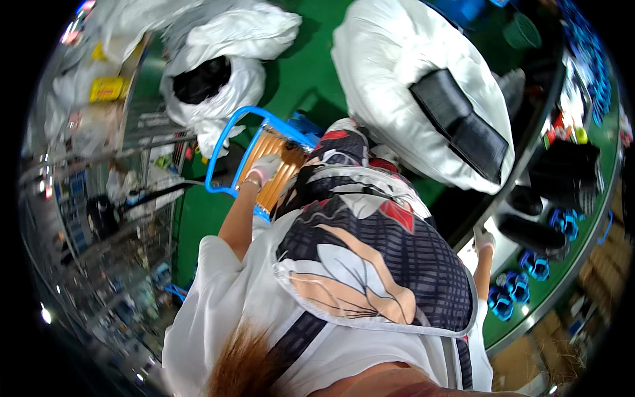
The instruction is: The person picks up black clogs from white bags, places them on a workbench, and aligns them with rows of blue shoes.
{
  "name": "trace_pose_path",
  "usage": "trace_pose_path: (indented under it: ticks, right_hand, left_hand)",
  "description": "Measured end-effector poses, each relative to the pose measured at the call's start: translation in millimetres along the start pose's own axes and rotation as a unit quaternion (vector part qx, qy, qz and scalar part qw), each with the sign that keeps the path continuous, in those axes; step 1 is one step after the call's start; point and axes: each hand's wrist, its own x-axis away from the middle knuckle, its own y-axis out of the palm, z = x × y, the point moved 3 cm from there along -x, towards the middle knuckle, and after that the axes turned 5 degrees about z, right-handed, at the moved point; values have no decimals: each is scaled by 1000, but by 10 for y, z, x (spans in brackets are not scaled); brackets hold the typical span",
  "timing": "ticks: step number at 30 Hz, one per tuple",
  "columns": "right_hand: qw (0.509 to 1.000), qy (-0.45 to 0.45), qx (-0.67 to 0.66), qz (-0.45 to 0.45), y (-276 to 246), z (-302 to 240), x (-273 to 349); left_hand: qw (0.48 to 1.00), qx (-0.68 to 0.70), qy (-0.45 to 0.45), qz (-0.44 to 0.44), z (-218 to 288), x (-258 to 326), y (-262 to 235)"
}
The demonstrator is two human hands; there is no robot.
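Clearly, the left hand [264, 169], in a pale glove, lies over the brown slats of a blue-framed chair [266, 193], with the slats beneath and on either side of the fingers. The chair stands on the green floor [297, 59] to the person's left, its bent blue tube looping out beyond the wrist on the far left side. The fingers point away from the body along the seat; they are too small and blurred to tell whether they are spread, pressed together or pinching a slat.

Over on the other side, the right hand [483, 239], apparently gloved too, is at the near edge of a workbench [504, 263], well apart from the chair. Its fingers seem to reach toward the edge, but I cannot tell whether they grip it. Near that hand on the bench lie a long black rounded object [532, 235] and several blue strapped items [516, 288].

Ahead, a large white sack [377, 73] bears a folded black pad [456, 126]. Beyond the chair sits a white bag [248, 86], its mouth showing black contents.
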Motion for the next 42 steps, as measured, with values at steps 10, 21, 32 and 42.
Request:
trace_pose_path:
  ticks: [10, 21, 32, 42]
  right_hand:
    - [997, -46, -1, -58, 504, -436, 179]
    - [972, -223, 6, -72, 232, -2004, 517]
    - [872, -477, 86, -64, -156, -4931, 1634]
    - [826, -520, 187, -109, 158, -7296, 1899]
  left_hand:
    - [902, -168, -40, 395, -143, 287, -1372]
    - [894, -195, -77, 397, -106, 78, -1392]
    - [958, -166, -144, 184, -639, -679, -2226]
    - [988, -96, -123, -16, -695, -875, -2177]
